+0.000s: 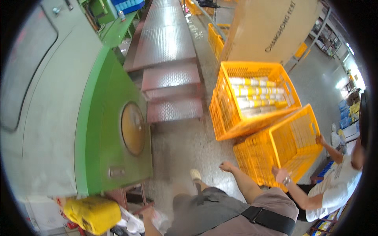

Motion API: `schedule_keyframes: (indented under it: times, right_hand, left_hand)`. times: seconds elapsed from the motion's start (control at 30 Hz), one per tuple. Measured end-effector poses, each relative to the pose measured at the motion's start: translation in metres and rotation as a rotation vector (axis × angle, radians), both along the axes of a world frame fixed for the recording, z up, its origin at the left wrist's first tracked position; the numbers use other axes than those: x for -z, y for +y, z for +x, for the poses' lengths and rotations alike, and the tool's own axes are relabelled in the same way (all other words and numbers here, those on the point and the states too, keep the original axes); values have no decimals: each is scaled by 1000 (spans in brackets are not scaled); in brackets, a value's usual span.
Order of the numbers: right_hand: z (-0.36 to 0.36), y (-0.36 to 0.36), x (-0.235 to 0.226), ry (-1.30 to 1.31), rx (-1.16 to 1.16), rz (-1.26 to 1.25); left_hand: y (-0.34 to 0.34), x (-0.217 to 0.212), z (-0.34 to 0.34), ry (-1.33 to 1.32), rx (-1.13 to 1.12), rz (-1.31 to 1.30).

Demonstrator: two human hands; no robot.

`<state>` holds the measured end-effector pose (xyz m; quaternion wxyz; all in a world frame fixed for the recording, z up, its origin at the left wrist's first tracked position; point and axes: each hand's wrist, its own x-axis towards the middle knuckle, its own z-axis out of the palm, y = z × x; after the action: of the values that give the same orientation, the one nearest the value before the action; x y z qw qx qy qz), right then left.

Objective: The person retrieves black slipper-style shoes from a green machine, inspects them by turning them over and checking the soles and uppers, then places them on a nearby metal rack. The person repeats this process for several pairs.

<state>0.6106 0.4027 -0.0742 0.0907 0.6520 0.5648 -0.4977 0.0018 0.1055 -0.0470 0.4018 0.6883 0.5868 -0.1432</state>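
Observation:
My right hand point(226, 166) hangs over the grey floor beside my leg, its fingers loosely curled with nothing visible in them. To its right stands an orange plastic crate point(256, 153), apart from the hand. My left hand point(149, 213) is low at the bottom edge, blurred, next to a clear plastic bag point(158, 218); its fingers are not clear enough to show a grip. A co-worker's two hands hold the orange crate by its rim. Behind it, a second orange crate point(232, 128) holds several white-and-yellow rolled or tubular packs point(258, 92).
A large green and grey machine point(106, 129) fills the left side. Ahead, red-brown metal steps point(173, 110) lead onto a raised walkway point(163, 41). A tall cardboard sheet or box point(271, 31) stands behind the crates. A yellow jerrycan point(93, 214) sits at the lower left.

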Motion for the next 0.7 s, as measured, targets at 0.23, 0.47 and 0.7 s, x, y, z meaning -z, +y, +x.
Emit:
schedule_keyframes:
  times: [0.23,0.47,0.7]
  right_hand:
    - [-60,339,-10,132,-14,423]
    - [-66,548,-112,-17,287,-55]
    - [-39,654,-144,100,178,16]
  left_hand:
    - [218,13,11,93,-754,-502]
    - [696,-75,-29,86,-681,-290]
    - [1278,-280,91,-348,-534,446]
